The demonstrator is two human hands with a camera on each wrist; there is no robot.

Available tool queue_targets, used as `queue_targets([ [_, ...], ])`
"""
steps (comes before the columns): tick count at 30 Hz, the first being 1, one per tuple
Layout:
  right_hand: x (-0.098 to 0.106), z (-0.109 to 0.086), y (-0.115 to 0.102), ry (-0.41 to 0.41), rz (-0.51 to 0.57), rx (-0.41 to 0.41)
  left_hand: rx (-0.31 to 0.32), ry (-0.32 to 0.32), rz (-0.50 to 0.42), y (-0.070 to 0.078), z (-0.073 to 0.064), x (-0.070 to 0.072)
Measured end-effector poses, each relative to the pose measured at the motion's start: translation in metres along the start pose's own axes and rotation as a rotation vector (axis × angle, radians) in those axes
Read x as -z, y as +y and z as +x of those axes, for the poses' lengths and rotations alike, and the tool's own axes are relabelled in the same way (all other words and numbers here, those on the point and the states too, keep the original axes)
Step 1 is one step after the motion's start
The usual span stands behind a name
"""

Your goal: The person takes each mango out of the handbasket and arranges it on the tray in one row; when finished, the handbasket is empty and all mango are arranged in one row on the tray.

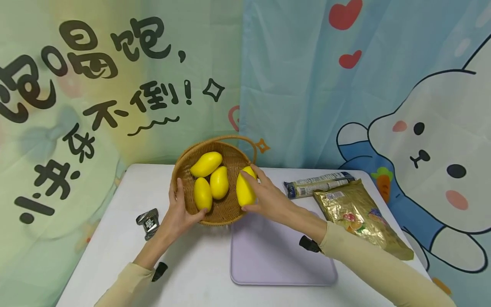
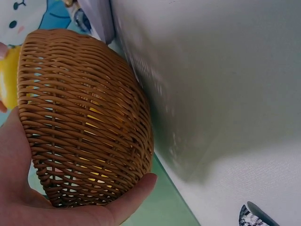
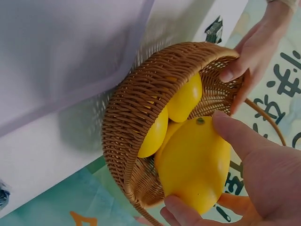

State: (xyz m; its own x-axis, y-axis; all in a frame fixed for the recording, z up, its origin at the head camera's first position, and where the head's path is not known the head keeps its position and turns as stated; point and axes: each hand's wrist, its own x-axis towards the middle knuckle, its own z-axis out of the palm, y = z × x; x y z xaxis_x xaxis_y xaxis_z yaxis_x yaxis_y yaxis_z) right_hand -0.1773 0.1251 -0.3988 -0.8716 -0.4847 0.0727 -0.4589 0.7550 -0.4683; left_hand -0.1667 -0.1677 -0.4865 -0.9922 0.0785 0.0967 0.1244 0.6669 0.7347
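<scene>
Fingers of the right hand [image 1: 268,196] are curled round one yellow fruit [image 1: 244,194], which is held at the right side of the mouth of a brown basket [image 1: 232,157]. By the left hand [image 1: 182,215], the left side of the basket is gripped, with the thumb at the near rim. The basket is tilted, its mouth turned toward the head camera, and three other yellow fruits [image 1: 219,183] are contained in it, grouped toward its left half. Whether its base is touched by the table [image 1: 192,273] cannot be told. To the near right of the basket, a lilac tray [image 1: 284,264] is laid flat. Well to the right of the basket, a gold bag [image 1: 364,221] and blue-and-silver packaging [image 1: 303,188] are placed. Left of the basket, a small black packet [image 1: 150,221] is set apart. Behind the basket, printed curtains [image 1: 284,106] are hung.
</scene>
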Motion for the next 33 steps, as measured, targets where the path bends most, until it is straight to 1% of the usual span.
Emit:
queue_targets([
  [4, 0.004, -0.019, 0.002, 0.015, 0.007, 0.010, 0.008, -0.007, 0.001, 0.000, 0.000, 0.000],
  [10, 0.000, -0.047, 0.000, 0.003, -0.007, 0.023, 0.008, -0.002, -0.001, 0.000, -0.001, 0.001],
  [17, -0.011, -0.074, -0.004, -0.032, 0.026, -0.014, 0.006, -0.003, 0.006, 0.000, -0.001, 0.001],
  [23, -0.025, -0.088, -0.006, -0.044, 0.040, -0.024, 0.001, -0.006, 0.005, 0.001, 0.001, 0.001],
  [27, -0.035, -0.095, -0.007, -0.093, 0.041, -0.028, 0.000, -0.005, 0.005, 0.001, 0.001, 0.001],
  [33, -0.048, -0.102, -0.010, -0.156, 0.071, -0.048, 0.011, -0.010, 0.005, 0.000, 0.001, 0.000],
])
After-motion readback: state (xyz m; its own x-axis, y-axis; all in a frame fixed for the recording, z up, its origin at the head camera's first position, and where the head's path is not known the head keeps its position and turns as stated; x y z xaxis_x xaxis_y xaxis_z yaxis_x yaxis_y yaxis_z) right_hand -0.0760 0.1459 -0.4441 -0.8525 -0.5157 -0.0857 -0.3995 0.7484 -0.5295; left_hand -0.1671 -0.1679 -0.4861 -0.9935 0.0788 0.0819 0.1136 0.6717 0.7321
